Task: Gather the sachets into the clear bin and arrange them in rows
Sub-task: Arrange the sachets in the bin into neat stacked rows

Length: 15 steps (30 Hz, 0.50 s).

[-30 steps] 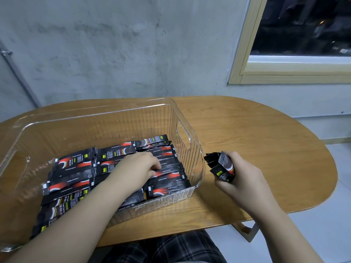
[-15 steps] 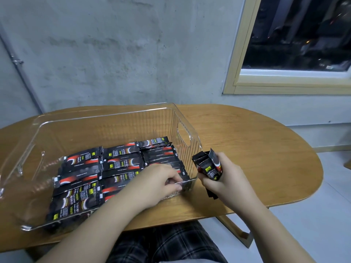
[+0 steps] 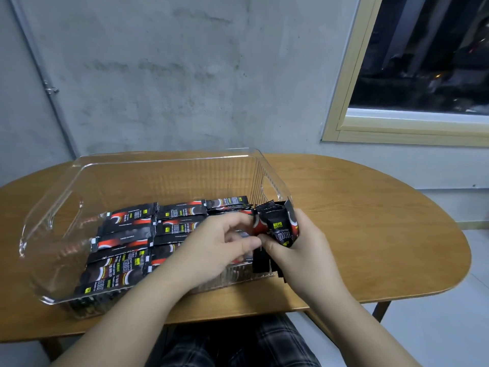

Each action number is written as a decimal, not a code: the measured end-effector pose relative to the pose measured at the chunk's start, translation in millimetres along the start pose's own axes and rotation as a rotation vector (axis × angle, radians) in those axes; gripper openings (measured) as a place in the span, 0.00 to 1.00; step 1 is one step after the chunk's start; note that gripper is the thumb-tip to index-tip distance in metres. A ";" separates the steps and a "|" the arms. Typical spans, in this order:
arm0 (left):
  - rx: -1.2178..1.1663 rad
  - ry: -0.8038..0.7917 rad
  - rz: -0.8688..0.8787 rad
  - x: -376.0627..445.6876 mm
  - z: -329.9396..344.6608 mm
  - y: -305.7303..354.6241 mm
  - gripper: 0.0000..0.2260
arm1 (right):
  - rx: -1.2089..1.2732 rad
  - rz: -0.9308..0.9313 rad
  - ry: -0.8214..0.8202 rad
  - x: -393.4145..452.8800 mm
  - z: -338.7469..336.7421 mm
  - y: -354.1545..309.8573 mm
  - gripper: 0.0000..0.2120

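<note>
The left hand (image 3: 222, 247) hides sachets (image 3: 164, 230) beneath it.

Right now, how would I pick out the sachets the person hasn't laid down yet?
Start at the clear bin on the wooden table. At its right end wall, the right hand grips a bundle of sachets. Those stand on end in a fist, while the rest lie flat in rows on the bin's floor.

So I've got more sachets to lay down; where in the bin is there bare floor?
Bare floor runs along the bin's far wall and left end by the handle. The near right, where sachets and both hands meet, is crowded.
</note>
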<state>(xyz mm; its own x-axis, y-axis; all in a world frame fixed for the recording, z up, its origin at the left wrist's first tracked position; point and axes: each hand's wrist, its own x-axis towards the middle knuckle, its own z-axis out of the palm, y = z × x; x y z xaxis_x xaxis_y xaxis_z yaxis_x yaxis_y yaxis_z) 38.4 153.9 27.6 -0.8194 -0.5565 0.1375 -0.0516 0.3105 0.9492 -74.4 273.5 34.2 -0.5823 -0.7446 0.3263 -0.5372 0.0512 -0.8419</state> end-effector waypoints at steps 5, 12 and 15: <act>-0.039 0.047 -0.021 9.4 -4.8 3.2 0.06 | 0.033 -0.019 -0.038 7.7 3.9 -9.0 0.11; -0.189 0.177 -0.086 30.0 -29.0 7.5 0.01 | 0.048 0.070 0.054 17.3 -8.9 -1.6 0.10; -0.311 0.364 -0.138 44.8 -43.6 -0.7 0.07 | 0.144 0.098 0.089 19.3 -21.0 2.3 0.09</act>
<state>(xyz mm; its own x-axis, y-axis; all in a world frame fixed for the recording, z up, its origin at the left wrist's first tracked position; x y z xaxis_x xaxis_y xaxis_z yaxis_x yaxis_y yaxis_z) 26.6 95.2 45.4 -0.5615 -0.8264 0.0417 0.0724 0.0011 0.9974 -99.7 273.2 47.6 -0.6823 -0.6788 0.2715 -0.3867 0.0200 -0.9220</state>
